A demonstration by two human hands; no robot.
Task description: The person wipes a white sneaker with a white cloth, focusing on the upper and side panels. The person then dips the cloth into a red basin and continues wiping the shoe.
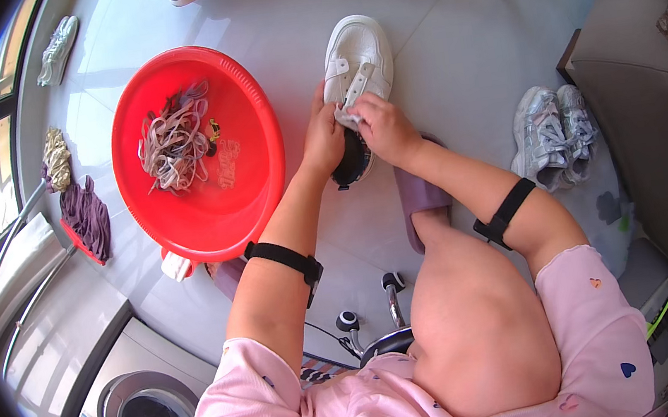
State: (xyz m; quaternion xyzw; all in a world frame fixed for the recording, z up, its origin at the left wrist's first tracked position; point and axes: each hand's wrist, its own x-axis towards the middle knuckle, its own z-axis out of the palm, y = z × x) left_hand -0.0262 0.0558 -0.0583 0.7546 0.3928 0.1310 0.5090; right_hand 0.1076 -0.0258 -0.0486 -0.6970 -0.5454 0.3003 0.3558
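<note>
A white sneaker lies on the floor ahead of me, toe pointing away, with no laces in its eyelets and a dark opening at the heel end. My left hand grips the sneaker along its left side, thumb near the opening. On the right, my right hand is closed, its fingertips pinching a small crumpled whitish piece at the top of the opening. Whether that piece is a cloth or the sneaker's tongue, I cannot tell. Both hands nearly touch there.
A red basin stands left of the sneaker, holding a heap of shoelaces. Grey-white sneakers rest at the right beside a dark chair. Mops and a washing machine are on the left. A purple slipper is under my foot.
</note>
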